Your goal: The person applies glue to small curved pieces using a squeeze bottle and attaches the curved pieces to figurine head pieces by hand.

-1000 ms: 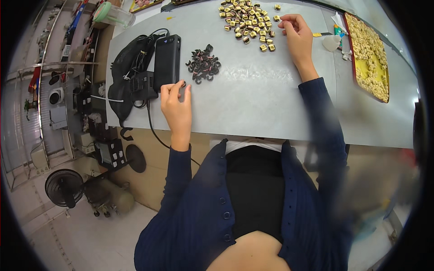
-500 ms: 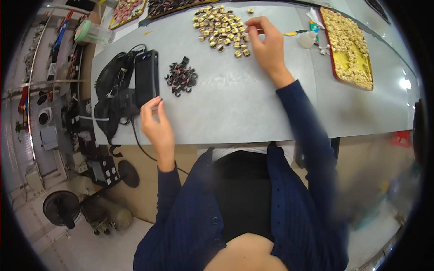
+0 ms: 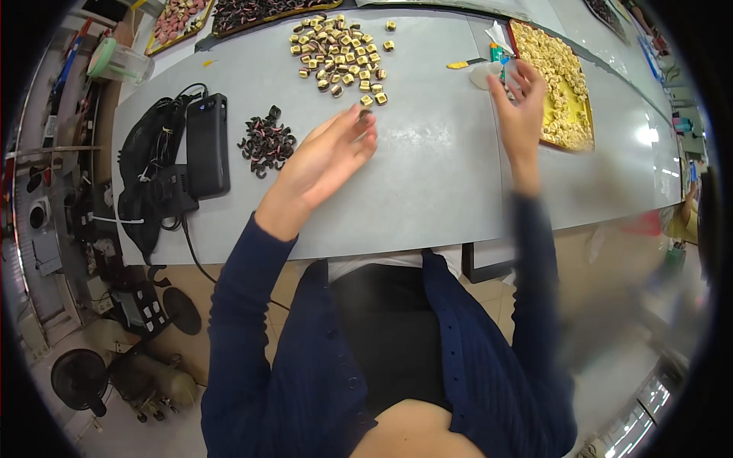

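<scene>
My left hand point(image 3: 324, 156) reaches over the middle of the table. Its fingertips are closed on a small dark-and-gold block point(image 3: 365, 114), partly covered by the fingers. Just beyond lies a loose pile of similar gold-topped blocks point(image 3: 336, 49) with dark sides. Beside my left wrist is a small heap of black and pink curved pieces point(image 3: 266, 143). My right hand point(image 3: 521, 107) hovers at the near left edge of a red-rimmed yellow tray point(image 3: 569, 103) of pale, cream-coloured small pieces. Its fingers are apart and slightly curled, with nothing visible in them.
A black box-shaped device point(image 3: 208, 145) with cables and a black bag point(image 3: 141, 168) occupies the table's left. A yellow-handled knife point(image 3: 462, 64) and a small translucent cup point(image 3: 482, 75) lie left of the tray. Further trays point(image 3: 267, 17) and a green-lidded jar point(image 3: 118, 61) stand at the back.
My left hand has moved right and forward from beside the black device to the near edge of the block pile. My right hand has left the pile for the tray. The view has shifted right.
</scene>
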### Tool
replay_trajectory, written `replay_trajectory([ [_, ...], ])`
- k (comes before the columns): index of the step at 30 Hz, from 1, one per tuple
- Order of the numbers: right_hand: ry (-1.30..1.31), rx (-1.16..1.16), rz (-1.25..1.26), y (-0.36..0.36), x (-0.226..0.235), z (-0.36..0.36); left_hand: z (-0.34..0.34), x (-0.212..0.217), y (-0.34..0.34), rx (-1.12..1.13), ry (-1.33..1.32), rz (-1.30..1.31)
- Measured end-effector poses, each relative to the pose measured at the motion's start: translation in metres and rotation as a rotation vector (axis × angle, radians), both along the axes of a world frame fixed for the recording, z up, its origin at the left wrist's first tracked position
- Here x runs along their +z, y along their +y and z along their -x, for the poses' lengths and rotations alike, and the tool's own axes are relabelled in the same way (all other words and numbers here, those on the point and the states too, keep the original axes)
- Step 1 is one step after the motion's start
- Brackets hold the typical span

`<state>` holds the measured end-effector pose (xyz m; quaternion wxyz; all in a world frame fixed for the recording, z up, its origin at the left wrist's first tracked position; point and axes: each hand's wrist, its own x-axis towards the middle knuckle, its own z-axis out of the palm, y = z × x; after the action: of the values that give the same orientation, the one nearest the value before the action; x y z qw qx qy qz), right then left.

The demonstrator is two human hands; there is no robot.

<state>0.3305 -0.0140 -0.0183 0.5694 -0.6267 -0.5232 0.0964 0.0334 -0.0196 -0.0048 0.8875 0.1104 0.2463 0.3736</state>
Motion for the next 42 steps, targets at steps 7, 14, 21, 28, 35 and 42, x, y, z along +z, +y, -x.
replay_trajectory([
  [7,-0.070,0.207,0.316,0.019,-0.020,-0.019,-0.028,-0.026,0.020,-0.083,0.103,-0.165],
  [14,0.292,0.407,0.000,0.035,0.007,0.036,-0.023,-0.030,0.019,-0.125,0.029,-0.243],
  [21,0.386,0.608,0.103,0.019,-0.017,0.069,-0.022,-0.025,0.017,-0.150,0.045,-0.245],
  [28,0.582,0.557,0.221,0.019,0.006,0.056,-0.021,-0.018,0.017,-0.199,0.187,-0.312],
  [35,0.972,0.643,0.210,0.025,-0.004,0.043,-0.022,-0.026,0.015,-0.178,0.212,-0.391],
  [42,1.536,1.736,-0.410,0.070,-0.053,0.034,-0.026,-0.024,0.016,-0.197,0.214,-0.388],
])
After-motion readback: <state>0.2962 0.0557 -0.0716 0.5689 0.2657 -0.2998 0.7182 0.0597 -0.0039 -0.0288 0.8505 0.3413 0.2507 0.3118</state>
